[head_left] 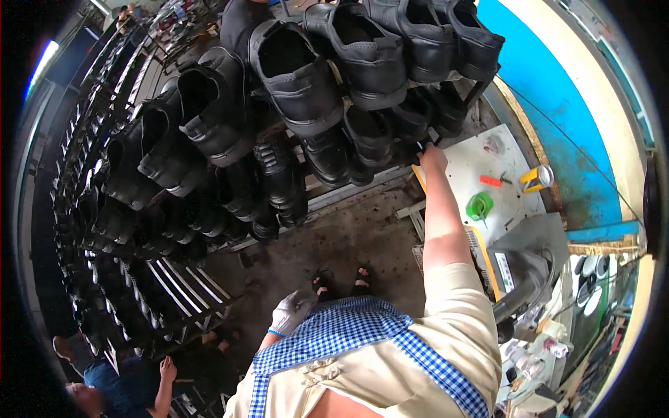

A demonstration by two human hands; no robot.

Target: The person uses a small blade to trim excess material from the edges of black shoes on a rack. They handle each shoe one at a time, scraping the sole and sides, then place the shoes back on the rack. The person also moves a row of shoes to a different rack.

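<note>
My right hand point(433, 160) is bare and stretched forward to the near edge of a white tabletop, beside the end of the shoe rack. Its fingers are closed around a small, thin thing with a pale tip, too small to name. My left hand point(293, 313), in a whitish glove with grey fingers, hangs low in front of my checked apron point(334, 331). Its fingers look loosely curled, with nothing seen in them. Black shoes point(300, 80) line the rack's top level, heels toward me. More black shoes point(367, 136) stand on the level below, near my right hand.
On the white tabletop point(512, 150) lie a green container point(479, 206), an orange-red piece point(490, 181) and a yellow can point(536, 179). A grey machine point(523, 265) stands at the right. More shoe racks point(188, 289) fill the left. A person point(125, 383) is at lower left.
</note>
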